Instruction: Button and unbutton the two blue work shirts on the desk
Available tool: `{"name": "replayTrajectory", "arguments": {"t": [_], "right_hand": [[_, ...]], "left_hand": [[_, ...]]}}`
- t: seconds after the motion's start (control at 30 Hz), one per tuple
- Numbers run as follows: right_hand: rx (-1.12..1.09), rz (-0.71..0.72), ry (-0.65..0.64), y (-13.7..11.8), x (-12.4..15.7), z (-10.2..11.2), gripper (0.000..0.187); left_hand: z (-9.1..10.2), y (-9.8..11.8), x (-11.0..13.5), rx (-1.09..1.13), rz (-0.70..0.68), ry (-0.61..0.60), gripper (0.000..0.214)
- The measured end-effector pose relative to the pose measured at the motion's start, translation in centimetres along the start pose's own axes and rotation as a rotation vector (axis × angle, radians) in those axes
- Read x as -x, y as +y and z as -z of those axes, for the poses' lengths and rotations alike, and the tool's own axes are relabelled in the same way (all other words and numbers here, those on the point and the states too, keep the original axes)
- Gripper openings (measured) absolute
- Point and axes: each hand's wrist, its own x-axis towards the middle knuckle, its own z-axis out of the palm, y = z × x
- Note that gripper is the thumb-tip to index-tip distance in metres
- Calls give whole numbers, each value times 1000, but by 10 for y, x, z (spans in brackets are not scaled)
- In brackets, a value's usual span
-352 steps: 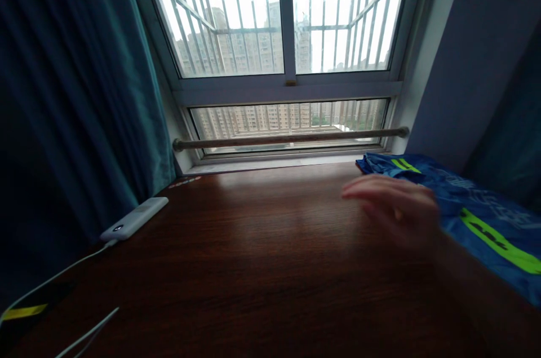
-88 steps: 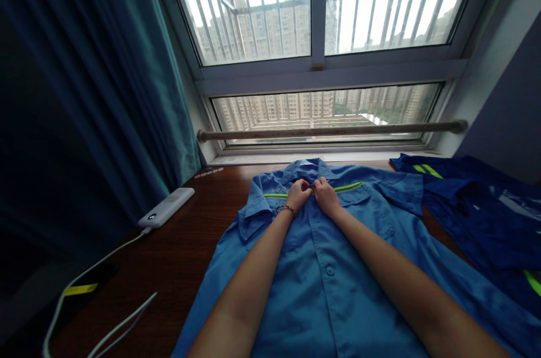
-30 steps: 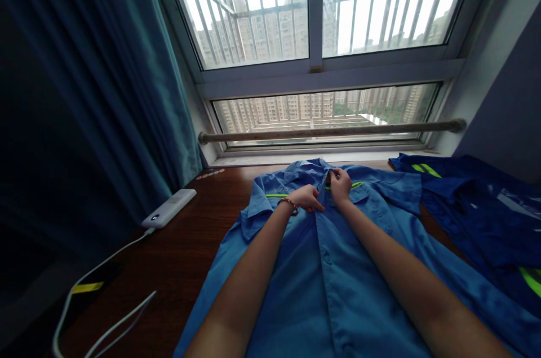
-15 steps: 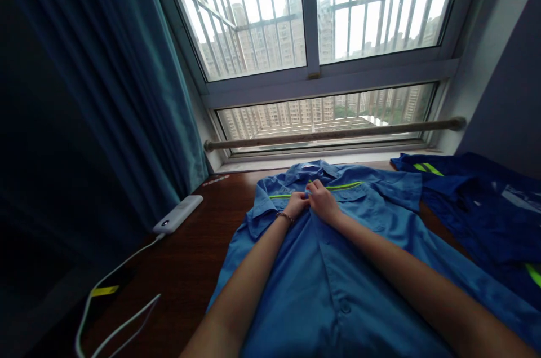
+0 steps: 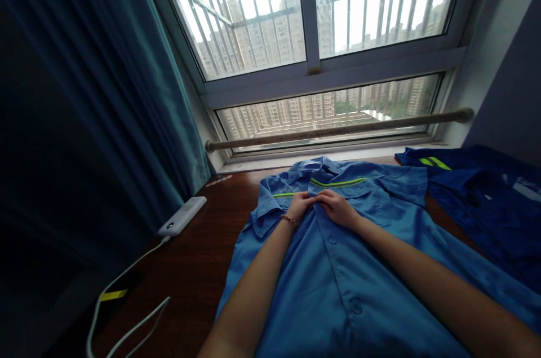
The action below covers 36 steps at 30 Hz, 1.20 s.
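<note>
A light blue short-sleeved work shirt (image 5: 304,284) lies face up, collar toward the window, with yellow-green stripes across its chest. At the front placket, just below the stripes, my left hand (image 5: 301,204) pinches the fabric. Touching it fingertip to fingertip, my right hand (image 5: 338,208) is closed on the same placket. Whatever button or hole lies between the fingers is hidden. Lower on the placket, a button (image 5: 355,306) shows, with a smaller one (image 5: 332,241) above it. A beaded bracelet circles my left wrist.
A darker blue garment (image 5: 477,200) with yellow-green stripes lies to the right. On the brown wooden surface (image 5: 198,268) at left rest a white power bank (image 5: 182,217) and its white cable (image 5: 122,273). A curtain (image 5: 160,121) hangs left; a rail (image 5: 338,132) crosses the window.
My hands have moved slightly down the placket, away from the chest stripe. My right hand has flattened and lowered beside the left. The view has tilted a little.
</note>
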Motion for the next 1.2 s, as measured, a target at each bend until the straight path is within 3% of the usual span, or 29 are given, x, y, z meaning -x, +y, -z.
{"name": "replayTrajectory", "arguments": {"t": [0.13,0.27,0.4,0.57,0.77,1.03,1.2], "right_hand": [[71,97,-54,4,2,6,22],[208,92,-42,0,5,6,20],[267,47,-40,-4,5,3,18],[165,10,-20,-6,5,-1,13],[50,-103,-54,-3,3,-4,16],[165,-239,-53,-3,4,-11,13],[202,-223,-17,-6,8,-10,33]], "left_hand": [[0,1,0,39,33,-8,40],[1,2,0,50,48,-25,40],[1,2,1,0,11,-26,39],[-5,1,2,-135,-86,-5,32],[-9,0,3,-245,-138,72,20],[-19,3,7,-307,-176,214,25],[-13,15,8,-134,25,37,30]]}}
